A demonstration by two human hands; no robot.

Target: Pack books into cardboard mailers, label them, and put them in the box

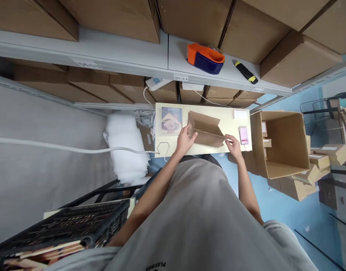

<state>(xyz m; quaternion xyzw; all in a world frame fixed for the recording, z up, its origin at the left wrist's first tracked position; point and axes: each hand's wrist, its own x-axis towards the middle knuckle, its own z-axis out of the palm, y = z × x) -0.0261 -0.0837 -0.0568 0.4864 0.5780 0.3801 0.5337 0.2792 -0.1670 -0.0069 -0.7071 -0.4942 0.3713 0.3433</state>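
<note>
A small brown cardboard box (pixel 208 138) with raised flaps rests on the pale yellow table (pixel 204 150). My left hand (pixel 185 139) grips its left end, thumb toward the near side and fingers behind. At the near right corner, my right hand (pixel 233 146) pinches the cardboard between thumb and fingers. Left of the box lies a flat packet with a dark printed cover (pixel 172 120). On the right of the table are a phone with a pinkish screen (pixel 243 135) and a white slip or stack of labels (pixel 240 114).
A shelf (pixel 173 56) above the table holds cartons, an orange and blue tape dispenser (pixel 206 58) and a cutter (pixel 245 72). A large open carton (pixel 287 143) stands right. White wrap (pixel 126 146) and a black crate (pixel 105 218) are at left; a white cable (pixel 77 146) crosses there.
</note>
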